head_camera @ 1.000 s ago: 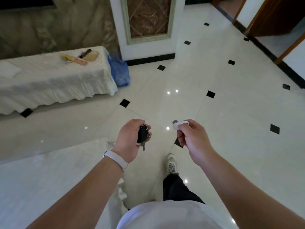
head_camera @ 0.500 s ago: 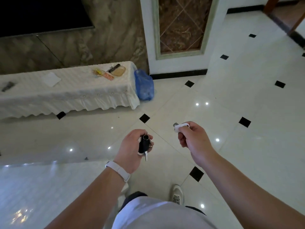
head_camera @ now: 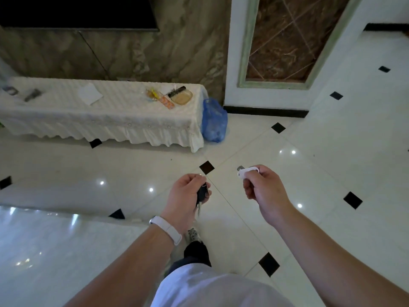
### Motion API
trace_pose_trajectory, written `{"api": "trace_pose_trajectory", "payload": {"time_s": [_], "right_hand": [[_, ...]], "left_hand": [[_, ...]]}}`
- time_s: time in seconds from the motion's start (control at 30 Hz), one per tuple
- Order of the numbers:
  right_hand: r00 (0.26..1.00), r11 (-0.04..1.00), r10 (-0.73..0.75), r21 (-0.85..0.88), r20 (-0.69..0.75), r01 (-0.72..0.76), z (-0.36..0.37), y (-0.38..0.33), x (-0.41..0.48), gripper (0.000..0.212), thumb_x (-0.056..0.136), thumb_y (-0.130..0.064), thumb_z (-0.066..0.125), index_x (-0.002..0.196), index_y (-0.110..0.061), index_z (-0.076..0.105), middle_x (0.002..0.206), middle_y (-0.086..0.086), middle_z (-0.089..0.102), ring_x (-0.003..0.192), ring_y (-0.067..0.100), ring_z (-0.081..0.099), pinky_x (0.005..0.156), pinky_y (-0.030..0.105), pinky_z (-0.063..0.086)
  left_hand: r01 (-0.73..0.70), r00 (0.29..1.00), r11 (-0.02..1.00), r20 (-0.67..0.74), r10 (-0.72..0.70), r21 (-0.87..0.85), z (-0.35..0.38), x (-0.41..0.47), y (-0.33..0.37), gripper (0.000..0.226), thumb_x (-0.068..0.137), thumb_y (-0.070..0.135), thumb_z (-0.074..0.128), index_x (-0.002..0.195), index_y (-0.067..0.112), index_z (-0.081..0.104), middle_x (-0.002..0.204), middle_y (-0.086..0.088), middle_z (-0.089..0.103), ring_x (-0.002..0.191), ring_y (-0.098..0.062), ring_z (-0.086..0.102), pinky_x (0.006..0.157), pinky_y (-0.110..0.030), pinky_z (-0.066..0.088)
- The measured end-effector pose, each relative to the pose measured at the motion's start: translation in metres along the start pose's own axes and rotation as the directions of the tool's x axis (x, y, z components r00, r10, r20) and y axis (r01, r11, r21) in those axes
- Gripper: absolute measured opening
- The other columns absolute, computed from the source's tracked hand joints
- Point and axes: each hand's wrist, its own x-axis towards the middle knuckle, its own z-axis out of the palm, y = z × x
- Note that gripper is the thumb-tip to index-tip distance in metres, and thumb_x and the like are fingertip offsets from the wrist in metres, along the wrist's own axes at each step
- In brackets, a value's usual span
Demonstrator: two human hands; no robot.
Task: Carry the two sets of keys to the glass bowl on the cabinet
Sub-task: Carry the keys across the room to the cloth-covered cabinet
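Step in hand: the carry itself, by my reading; both sets of keys are held and neither is in the bowl yet.
Left hand: fingers curled round a black key fob; metal keys hang below it; a white wristband sits on the wrist.
Right hand: fingers and thumb pinch a white key tag; a small grey metal piece pokes out at its far end; whether more keys lie inside the fist cannot be told.
Where the keys are: both sets are in the air above the floor, near each other but apart, in front of the person's body.
Glass bowl: it stands near the right end of the worktop, well apart from the hands, ahead and to the left; a dark comb-like object lies across its far rim.
Next move calls for: walking up to the right end of the worktop, then lowering each set into the bowl; the object on the rim may narrow the opening.
Worktop: a low cabinet draped in a white frilled cloth; a sheet of paper lies mid-top, orange packets lie just beside the bowl, blurred dark items lie at the left end.
Room: glossy white floor tiles with small black diamond insets; a blue plastic bag on the floor against the worktop's right end; a marbled wall behind, with a dark screen above.
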Motion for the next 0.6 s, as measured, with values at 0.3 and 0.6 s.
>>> {"api": "trace_pose_trajectory", "payload": {"time_s": [0.3, 0.6], "right_hand": [[1.0, 0.995, -0.028, -0.098, -0.009, 0.027, 0.086, -0.072, 0.116, 0.017, 0.082, -0.01, 0.061, 0.068, -0.019, 0.065, 0.057, 0.001, 0.057, 0.049, 0.015, 0.048, 0.052, 0.03, 0.041], [0.997, 0.992, -0.068, -0.1, 0.029, 0.071, 0.159, -0.129, 0.207, 0.026, 0.082, -0.012, 0.06, 0.062, -0.027, 0.065, 0.058, 0.0, 0.059, 0.049, 0.014, 0.05, 0.049, 0.027, 0.044]], "left_hand": [[-0.06, 0.998, 0.998, 0.034, 0.06, -0.006, -0.029, 0.125, 0.09, 0.005, 0.089, 0.005, 0.057, 0.084, 0.003, 0.058, 0.073, -0.014, 0.063, 0.059, -0.022, 0.059, 0.059, -0.033, 0.048], [-0.088, 0.996, 0.996, 0.004, 0.088, -0.014, -0.06, 0.235, 0.165, 0.009, 0.084, 0.008, 0.061, 0.088, 0.0, 0.06, 0.072, -0.012, 0.066, 0.059, -0.022, 0.061, 0.052, -0.029, 0.049]]}}
